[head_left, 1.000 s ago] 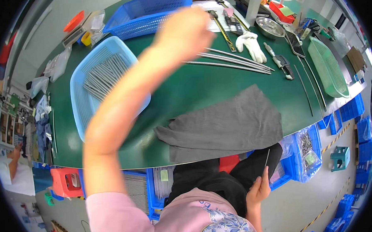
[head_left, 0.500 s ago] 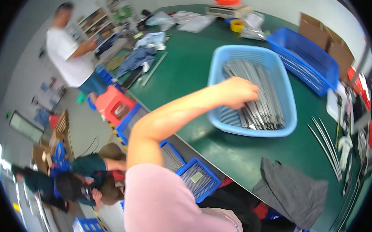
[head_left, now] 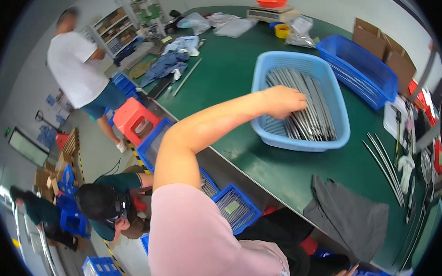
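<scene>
One hand (head_left: 283,101) on rods (head_left: 303,105), basket (head_left: 300,139) mid-table.

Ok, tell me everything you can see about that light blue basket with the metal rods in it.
The light blue basket is a rectangular plastic tub with rounded corners, a rolled rim and slotted walls. It sits upright on the green table, beside a darker blue crate. A heap of thin grey metal rods lies lengthwise inside. The person's left hand reaches over its near rim and rests on the rods.
</scene>
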Tool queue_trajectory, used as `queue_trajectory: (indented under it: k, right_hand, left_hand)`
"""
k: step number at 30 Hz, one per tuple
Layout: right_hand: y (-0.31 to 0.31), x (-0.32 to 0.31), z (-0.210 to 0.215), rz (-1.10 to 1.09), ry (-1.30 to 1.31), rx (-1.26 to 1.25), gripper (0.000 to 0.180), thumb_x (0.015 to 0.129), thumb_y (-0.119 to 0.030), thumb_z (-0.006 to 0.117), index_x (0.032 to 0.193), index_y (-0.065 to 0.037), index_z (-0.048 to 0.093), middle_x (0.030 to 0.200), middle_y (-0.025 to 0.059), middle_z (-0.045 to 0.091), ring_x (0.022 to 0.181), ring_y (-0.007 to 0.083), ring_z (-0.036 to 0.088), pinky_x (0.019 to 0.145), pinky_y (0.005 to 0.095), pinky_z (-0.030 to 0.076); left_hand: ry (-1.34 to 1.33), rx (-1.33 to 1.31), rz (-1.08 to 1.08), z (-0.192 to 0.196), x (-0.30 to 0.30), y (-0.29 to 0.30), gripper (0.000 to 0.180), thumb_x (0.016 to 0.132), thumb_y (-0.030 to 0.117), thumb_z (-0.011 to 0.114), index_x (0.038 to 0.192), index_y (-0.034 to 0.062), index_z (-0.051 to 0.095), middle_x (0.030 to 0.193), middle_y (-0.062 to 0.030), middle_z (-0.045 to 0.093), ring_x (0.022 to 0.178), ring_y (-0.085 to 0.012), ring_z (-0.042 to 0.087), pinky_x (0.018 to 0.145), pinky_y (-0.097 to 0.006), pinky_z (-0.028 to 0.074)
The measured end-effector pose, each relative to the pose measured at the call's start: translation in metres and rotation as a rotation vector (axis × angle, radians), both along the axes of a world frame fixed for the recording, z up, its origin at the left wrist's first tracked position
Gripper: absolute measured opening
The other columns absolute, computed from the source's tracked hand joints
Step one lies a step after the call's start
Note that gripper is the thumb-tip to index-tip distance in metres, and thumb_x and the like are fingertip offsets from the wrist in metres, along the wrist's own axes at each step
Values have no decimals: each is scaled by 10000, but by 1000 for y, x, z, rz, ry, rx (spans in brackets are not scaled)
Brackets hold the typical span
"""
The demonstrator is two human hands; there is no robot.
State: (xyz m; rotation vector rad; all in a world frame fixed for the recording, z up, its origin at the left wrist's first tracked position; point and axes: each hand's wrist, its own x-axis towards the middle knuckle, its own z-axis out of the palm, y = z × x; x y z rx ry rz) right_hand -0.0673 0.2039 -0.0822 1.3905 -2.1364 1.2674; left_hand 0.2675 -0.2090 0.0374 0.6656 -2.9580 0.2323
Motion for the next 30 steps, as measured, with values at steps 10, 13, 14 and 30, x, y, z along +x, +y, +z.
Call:
queue_trajectory:
  k: [10, 13, 14, 30]
  right_hand:
    - [19, 27, -25, -126, -358, -75, 395, 993, -64, 467, 1384, -42, 513, 607, -63, 400, 499, 7, 324, 446, 187, 258]
    - [28, 31, -32, -115, -401, -73, 398, 991, -64, 469, 1386, -49, 513, 623, -55, 435, 499, 8, 325, 446, 186, 265]
    - [28, 32, -35, -115, -401, -84, 399, 990, -64, 472, 1386, -50, 514, 626, -54, 439, 501, 8, 326, 446, 185, 266]
    - [27, 37, -30, -145, -396, -37, 382, 884, 36, 535, 1261, 68, 583, 1024, 177, 703, 611, 166, 576, 600, 277, 462]
  left_hand:
    - [-7, -38, -33, 8, 21, 2, 205, 750, 50, 628, 935, 63, 540, 935, -94, 544, 885, -299, 595, 679, -406, 531]
    - [15, -81, -52, 11, 20, 9, 182, 733, 43, 626, 893, 57, 542, 897, -88, 544, 822, -290, 606, 657, -405, 533]
    - [-16, -126, -39, 11, 23, 14, 171, 723, 42, 627, 871, 56, 541, 880, -86, 547, 798, -289, 608, 650, -404, 533]
    - [421, -205, -22, 62, 6, 16, 150, 823, -75, 593, 961, -22, 620, 925, -151, 652, 817, -265, 630, 711, -346, 508]
